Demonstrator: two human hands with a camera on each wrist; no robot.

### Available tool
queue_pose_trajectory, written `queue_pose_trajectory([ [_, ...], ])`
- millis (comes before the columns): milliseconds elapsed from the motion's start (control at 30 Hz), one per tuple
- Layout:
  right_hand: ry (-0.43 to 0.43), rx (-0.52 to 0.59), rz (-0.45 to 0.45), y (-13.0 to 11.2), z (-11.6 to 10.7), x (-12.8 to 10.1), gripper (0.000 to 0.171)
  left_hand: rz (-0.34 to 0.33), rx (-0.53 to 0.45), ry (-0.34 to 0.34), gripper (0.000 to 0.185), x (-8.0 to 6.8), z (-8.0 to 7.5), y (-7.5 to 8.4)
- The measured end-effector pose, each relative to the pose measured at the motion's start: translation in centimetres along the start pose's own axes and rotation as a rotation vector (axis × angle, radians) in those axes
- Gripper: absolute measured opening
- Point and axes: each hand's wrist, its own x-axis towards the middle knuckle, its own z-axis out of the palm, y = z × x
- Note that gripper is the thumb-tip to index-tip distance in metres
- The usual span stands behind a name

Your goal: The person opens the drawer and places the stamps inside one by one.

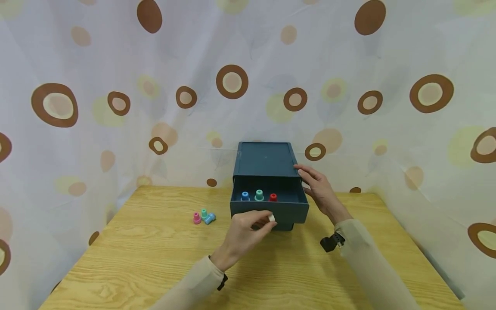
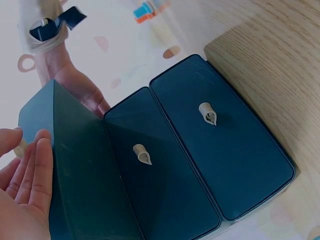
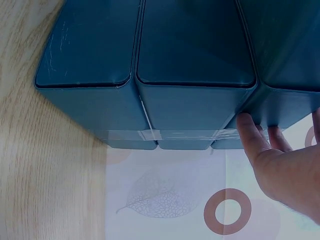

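Dark teal drawer cabinet (image 1: 265,161) is seen standing at the far middle of the wooden table (image 1: 155,258), against the spotted curtain (image 1: 116,86). Top drawer (image 1: 269,209) is pulled out toward the person.

Left hand (image 1: 246,230): placed at the drawer's front panel, fingers curled, a small pale handle (image 1: 271,218) pinched between thumb and forefinger. In the left wrist view two lower drawer fronts are shown shut, each with a like pale handle (image 2: 143,154).

Right hand (image 1: 319,189): laid flat against the cabinet's right side, fingers straight and spread, nothing gripped. In the right wrist view its fingertips (image 3: 247,127) are seen touching the cabinet's edge.

Inside the open drawer three small capped pieces are stood in a row: blue (image 1: 245,196), green (image 1: 259,195), red (image 1: 273,197). On the table, left of the cabinet and apart from it, a cluster of three more is noted: pink (image 1: 196,218), teal (image 1: 203,213), light blue (image 1: 210,218), the last lying on its side.
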Motion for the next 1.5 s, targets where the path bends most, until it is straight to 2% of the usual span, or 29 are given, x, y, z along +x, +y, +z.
queue_pose_trajectory([
  [433,-0.004,0.0,0.0,0.0,0.1,0.1,0.057,-0.067,-0.006,-0.014,0.017,0.3,-0.2,0.1],
  [700,-0.006,0.005,-0.003,0.0,0.2,-0.1,0.056,-0.061,-0.016,0.014,0.017,0.6,-0.1,-0.6],
  [900,-0.01,0.002,0.0,0.0,0.4,-0.2,0.056,-0.138,-0.128,0.023,0.019,0.8,-0.2,-1.3],
  [1233,0.005,0.007,-0.016,0.0,0.1,0.2,0.054,-0.227,-0.15,-0.01,0.018,2.4,-0.4,-1.7],
  [1500,-0.002,-0.007,-0.011,0.1,0.0,0.1,0.055,-0.297,-0.177,-0.041,0.02,2.9,-0.5,-2.0],
])
